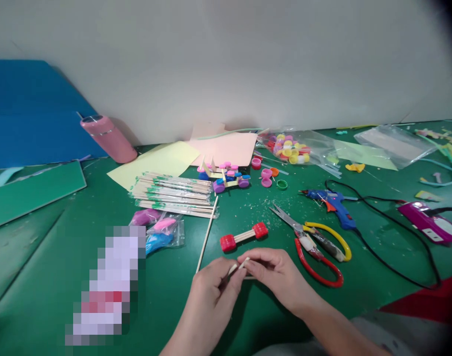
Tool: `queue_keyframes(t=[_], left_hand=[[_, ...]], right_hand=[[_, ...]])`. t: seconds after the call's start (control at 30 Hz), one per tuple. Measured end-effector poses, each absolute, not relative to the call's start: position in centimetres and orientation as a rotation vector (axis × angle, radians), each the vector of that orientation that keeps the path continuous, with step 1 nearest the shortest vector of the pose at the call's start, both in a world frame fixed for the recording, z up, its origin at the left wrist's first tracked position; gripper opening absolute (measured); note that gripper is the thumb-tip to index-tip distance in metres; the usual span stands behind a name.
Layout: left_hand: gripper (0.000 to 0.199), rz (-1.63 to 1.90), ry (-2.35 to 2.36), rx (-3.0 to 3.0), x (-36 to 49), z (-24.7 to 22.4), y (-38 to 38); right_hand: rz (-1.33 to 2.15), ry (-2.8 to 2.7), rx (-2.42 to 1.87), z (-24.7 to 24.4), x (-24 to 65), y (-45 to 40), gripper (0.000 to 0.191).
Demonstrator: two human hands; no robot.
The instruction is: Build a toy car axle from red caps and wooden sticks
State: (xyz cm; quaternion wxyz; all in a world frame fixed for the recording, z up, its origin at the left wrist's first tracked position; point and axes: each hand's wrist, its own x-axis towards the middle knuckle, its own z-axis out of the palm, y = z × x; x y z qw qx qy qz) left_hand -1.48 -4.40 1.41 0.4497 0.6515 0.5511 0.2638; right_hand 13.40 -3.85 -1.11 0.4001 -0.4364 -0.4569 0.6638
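Note:
My left hand [214,289] is closed with a short wooden stick piece [232,269] between thumb and forefinger. Its fingertips nearly meet those of my right hand [279,272], which pinches another pale stick piece [244,262]. Whether the two pieces are joined is hidden by the fingers. Just beyond my hands lies a part made of short sticks [245,236] with red bottle caps [228,243] at both ends. A long wooden stick [208,235] runs away from my left hand on the green table. Another stick is partly visible under my right hand.
To the right lie scissors [303,237], yellow-handled pliers [327,242] and a blue glue gun [333,202] with a black cord. Wrapped chopsticks [174,193], a small cap-wheeled model [229,178], a bag of caps [290,148] and a pink bottle [109,138] stand farther back.

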Motion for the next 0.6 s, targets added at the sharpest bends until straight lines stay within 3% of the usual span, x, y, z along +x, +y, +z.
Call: queue_keyframes(t=[0.2, 0.37, 0.5, 0.6], left_hand=[[0.028, 0.638, 1.339, 1.531, -1.3, 1.7, -4.2], [0.03, 0.675, 1.326, 1.499, -1.6, 1.7, -3.9], [0.028, 0.725, 1.326, 1.424, -1.9, 1.9, -3.4], [0.03, 0.761, 1.317, 1.345, -2.1, 2.0, -3.0]], right_hand=[[1.342, -1.515, -1.265, -0.5, 14.6, -4.1, 0.024], [0.732, -1.654, -1.747, -0.8, 20.3, -4.6, 0.017], [0.299, -1.848, -2.013, -2.6, 24.8, -5.7, 0.034], [0.185, -1.951, -2.104, -3.5, 26.2, -6.2, 0.046]])
